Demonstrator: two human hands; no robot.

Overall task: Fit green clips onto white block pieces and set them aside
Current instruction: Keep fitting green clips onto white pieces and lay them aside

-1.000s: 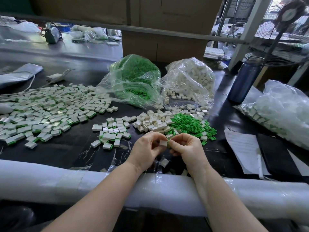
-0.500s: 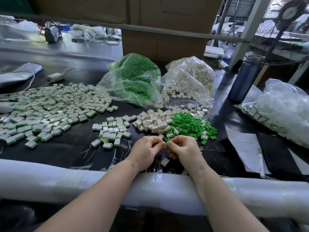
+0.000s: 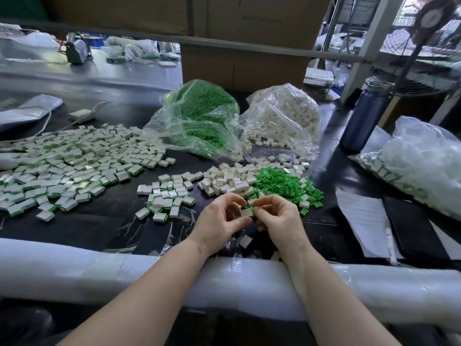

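The left hand (image 3: 219, 218) pinches a white block (image 3: 247, 212), long axis pointing toward the right hand (image 3: 277, 216), whose fingertips pinch a green clip (image 3: 255, 209) against its near end.

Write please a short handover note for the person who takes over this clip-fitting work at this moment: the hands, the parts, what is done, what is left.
Left hand and right hand: both pinch one white block between them, a green clip at its right edge.
Supply: loose white blocks and loose green clips just behind the hands; two open bags behind those hold more.
Done: small finished pile left of the hands, large one far left.
Left: seat this clip, set the piece aside, continue through the supply.
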